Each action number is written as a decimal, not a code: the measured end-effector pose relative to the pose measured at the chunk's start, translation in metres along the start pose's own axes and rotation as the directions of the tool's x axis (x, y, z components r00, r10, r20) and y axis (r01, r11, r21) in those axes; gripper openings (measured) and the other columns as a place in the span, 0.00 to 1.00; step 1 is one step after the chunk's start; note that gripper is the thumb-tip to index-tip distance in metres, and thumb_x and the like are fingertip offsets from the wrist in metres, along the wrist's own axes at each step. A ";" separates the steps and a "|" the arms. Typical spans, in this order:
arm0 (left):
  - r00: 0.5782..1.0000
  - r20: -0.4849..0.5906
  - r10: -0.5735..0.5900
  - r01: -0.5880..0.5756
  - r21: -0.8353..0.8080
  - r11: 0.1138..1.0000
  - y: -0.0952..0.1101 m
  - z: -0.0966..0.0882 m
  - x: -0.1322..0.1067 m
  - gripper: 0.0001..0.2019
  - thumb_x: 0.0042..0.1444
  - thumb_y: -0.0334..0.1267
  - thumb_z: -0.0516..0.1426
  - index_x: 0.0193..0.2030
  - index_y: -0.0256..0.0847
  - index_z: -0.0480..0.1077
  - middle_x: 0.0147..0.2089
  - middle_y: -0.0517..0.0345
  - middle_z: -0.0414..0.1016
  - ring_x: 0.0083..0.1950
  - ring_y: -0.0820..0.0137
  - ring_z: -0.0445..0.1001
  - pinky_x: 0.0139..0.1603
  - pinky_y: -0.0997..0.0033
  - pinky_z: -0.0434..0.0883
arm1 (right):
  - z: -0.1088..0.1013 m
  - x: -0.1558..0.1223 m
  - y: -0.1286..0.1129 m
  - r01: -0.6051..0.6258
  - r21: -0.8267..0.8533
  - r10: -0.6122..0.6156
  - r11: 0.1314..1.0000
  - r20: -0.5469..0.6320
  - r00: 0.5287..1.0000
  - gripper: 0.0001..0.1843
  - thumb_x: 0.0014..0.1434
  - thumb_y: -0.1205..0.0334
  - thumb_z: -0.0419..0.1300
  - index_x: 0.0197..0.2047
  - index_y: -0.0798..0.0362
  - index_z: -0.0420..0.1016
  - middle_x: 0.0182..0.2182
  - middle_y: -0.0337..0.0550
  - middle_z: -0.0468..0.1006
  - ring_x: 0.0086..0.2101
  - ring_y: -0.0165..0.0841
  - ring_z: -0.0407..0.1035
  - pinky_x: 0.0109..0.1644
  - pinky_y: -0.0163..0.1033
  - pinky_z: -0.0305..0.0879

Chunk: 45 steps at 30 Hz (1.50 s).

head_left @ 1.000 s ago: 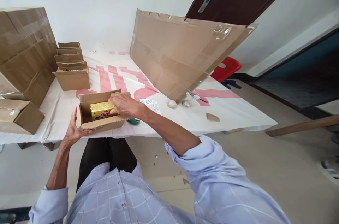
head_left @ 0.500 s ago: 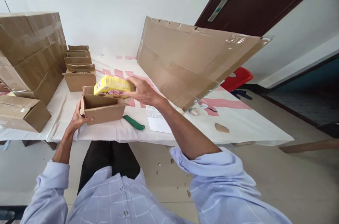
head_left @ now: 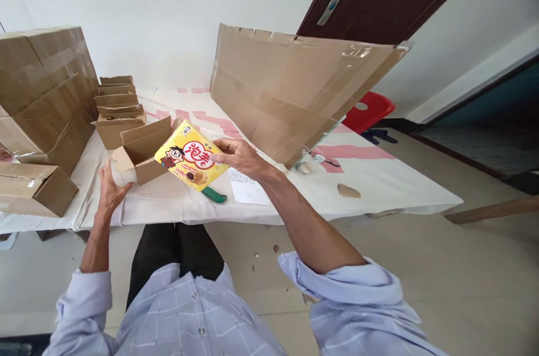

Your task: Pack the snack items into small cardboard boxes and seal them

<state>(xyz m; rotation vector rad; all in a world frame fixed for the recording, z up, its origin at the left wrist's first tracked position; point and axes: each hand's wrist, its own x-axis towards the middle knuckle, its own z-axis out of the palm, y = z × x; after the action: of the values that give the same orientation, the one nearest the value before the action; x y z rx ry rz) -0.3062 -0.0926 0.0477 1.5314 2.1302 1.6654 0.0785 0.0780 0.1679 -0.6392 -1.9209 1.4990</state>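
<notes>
Gripped at its right end by my right hand (head_left: pixel 241 157), a yellow snack box (head_left: pixel 191 156) with a cartoon figure and red lettering has its broad printed face turned up towards me. It is held tilted, overlapping the right part of an open small cardboard box (head_left: pixel 147 170). My left hand (head_left: pixel 110 186) is closed around the left end of that cardboard box, which stands angled on the table. The box's inside looks bare where it shows; its right end is hidden behind the snack box. Just below the snack box lies a green-handled tool (head_left: pixel 214 195), partly covered.
Stacked cartons (head_left: pixel 50 92) fill the left, beside a row of open small boxes (head_left: pixel 118 106) and a closed carton (head_left: pixel 37 187). A large cardboard sheet (head_left: pixel 290 86) leans at the back. A printed paper (head_left: pixel 249 190) and a cardboard scrap (head_left: pixel 348 191) lie on the cloth-covered table (head_left: pixel 391 193).
The snack box has turned from edge-on to broad face up and moved slightly right and down, off the cardboard box's opening. My left hand has tilted and swung the cardboard box round.
</notes>
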 end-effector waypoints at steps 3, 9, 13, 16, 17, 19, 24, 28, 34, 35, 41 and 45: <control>0.987 -0.153 -0.054 0.064 0.059 0.996 0.024 -0.009 -0.037 0.47 0.50 0.48 0.74 0.76 0.40 0.67 0.72 0.33 0.70 0.78 0.35 0.66 0.71 0.31 0.75 | 0.010 -0.006 0.014 -0.048 0.039 0.047 0.998 0.042 0.998 0.35 0.48 0.37 0.82 0.50 0.54 0.88 0.47 0.50 0.90 0.43 0.44 0.83 0.46 0.46 0.81; 0.945 0.286 -0.158 0.268 -0.406 0.874 0.098 0.005 -0.069 0.37 0.58 0.63 0.71 0.66 0.42 0.76 0.54 0.45 0.85 0.48 0.56 0.86 0.37 0.63 0.81 | 0.039 -0.012 0.026 -0.101 0.068 0.087 0.993 0.175 0.981 0.36 0.50 0.37 0.82 0.53 0.53 0.88 0.48 0.49 0.90 0.45 0.45 0.85 0.48 0.47 0.84; 0.884 0.423 -0.200 0.420 -0.527 0.739 0.120 0.021 -0.081 0.34 0.55 0.62 0.74 0.58 0.39 0.78 0.37 0.54 0.84 0.30 0.66 0.80 0.31 0.67 0.78 | 0.058 -0.020 0.036 -0.027 0.117 0.027 0.993 0.005 1.000 0.41 0.52 0.31 0.79 0.59 0.50 0.83 0.55 0.51 0.87 0.53 0.47 0.83 0.57 0.52 0.84; 0.923 0.276 -0.268 0.385 -0.622 0.682 0.121 0.030 -0.084 0.32 0.54 0.63 0.74 0.54 0.40 0.76 0.35 0.57 0.82 0.29 0.68 0.80 0.31 0.67 0.79 | 0.076 -0.030 0.048 0.062 0.132 -0.043 0.989 -0.142 0.989 0.47 0.58 0.23 0.70 0.69 0.45 0.75 0.61 0.52 0.84 0.61 0.49 0.79 0.62 0.54 0.82; 0.929 0.235 -0.286 0.370 -0.639 0.674 0.120 0.032 -0.083 0.33 0.54 0.64 0.74 0.53 0.41 0.75 0.36 0.57 0.82 0.30 0.68 0.80 0.32 0.67 0.79 | 0.083 -0.033 0.052 0.079 0.128 -0.059 0.989 -0.156 0.986 0.48 0.61 0.22 0.67 0.72 0.44 0.73 0.62 0.52 0.83 0.62 0.49 0.78 0.62 0.54 0.82; 0.929 0.206 -0.307 0.365 -0.644 0.673 0.117 0.035 -0.080 0.34 0.53 0.65 0.74 0.54 0.42 0.74 0.38 0.56 0.83 0.32 0.67 0.81 0.33 0.66 0.80 | 0.098 -0.038 0.063 0.085 0.124 -0.064 0.989 -0.166 0.984 0.50 0.63 0.21 0.63 0.76 0.43 0.68 0.65 0.53 0.81 0.64 0.51 0.77 0.60 0.54 0.83; 0.888 0.276 -0.368 0.460 -0.569 0.682 0.097 0.046 -0.078 0.39 0.52 0.69 0.73 0.58 0.41 0.74 0.40 0.51 0.85 0.38 0.62 0.85 0.34 0.66 0.81 | 0.126 -0.036 0.102 -0.023 0.202 0.070 0.979 -0.225 0.972 0.53 0.61 0.21 0.60 0.78 0.46 0.67 0.66 0.53 0.81 0.56 0.50 0.81 0.46 0.49 0.87; 0.827 0.330 -0.455 0.563 -0.485 0.670 0.075 0.057 -0.090 0.40 0.48 0.71 0.72 0.57 0.41 0.76 0.42 0.49 0.85 0.40 0.62 0.85 0.31 0.69 0.79 | 0.136 -0.036 0.140 -0.099 0.239 0.162 0.966 -0.259 0.952 0.54 0.58 0.23 0.62 0.77 0.49 0.70 0.64 0.54 0.82 0.54 0.49 0.82 0.41 0.46 0.86; 0.790 0.331 -0.516 0.613 -0.421 0.669 0.057 0.068 -0.099 0.35 0.50 0.68 0.71 0.52 0.40 0.77 0.47 0.46 0.86 0.44 0.60 0.84 0.30 0.72 0.78 | 0.146 -0.040 0.168 -0.141 0.261 0.223 0.955 -0.317 0.922 0.54 0.57 0.24 0.62 0.76 0.50 0.75 0.62 0.52 0.84 0.54 0.52 0.81 0.38 0.46 0.85; 0.789 0.330 -0.518 0.614 -0.416 0.670 0.056 0.068 -0.099 0.35 0.51 0.68 0.70 0.52 0.40 0.77 0.48 0.46 0.86 0.44 0.60 0.84 0.30 0.72 0.77 | 0.147 -0.039 0.169 -0.132 0.261 0.216 0.956 -0.325 0.921 0.53 0.58 0.24 0.62 0.76 0.50 0.75 0.62 0.51 0.84 0.54 0.52 0.81 0.38 0.47 0.85; 0.796 0.333 -0.505 0.604 -0.410 0.683 0.056 0.069 -0.096 0.36 0.50 0.69 0.70 0.51 0.39 0.77 0.45 0.46 0.85 0.43 0.60 0.83 0.29 0.71 0.77 | 0.145 -0.037 0.170 -0.129 0.258 0.208 0.958 -0.309 0.928 0.50 0.58 0.26 0.64 0.74 0.48 0.77 0.61 0.50 0.85 0.54 0.53 0.81 0.37 0.48 0.85; 0.826 0.333 -0.455 0.563 -0.436 0.702 0.064 0.065 -0.087 0.38 0.51 0.70 0.69 0.54 0.39 0.77 0.45 0.47 0.85 0.40 0.62 0.83 0.29 0.71 0.77 | 0.142 -0.033 0.161 -0.096 0.254 0.177 0.962 -0.317 0.932 0.50 0.59 0.24 0.62 0.75 0.48 0.76 0.60 0.50 0.86 0.53 0.53 0.82 0.36 0.48 0.85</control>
<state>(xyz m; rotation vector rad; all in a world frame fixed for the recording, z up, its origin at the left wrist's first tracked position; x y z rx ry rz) -0.1833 -0.1098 0.0246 0.8001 1.5940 1.5966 0.0003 -0.0018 -0.0185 -0.8740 -1.4394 1.5557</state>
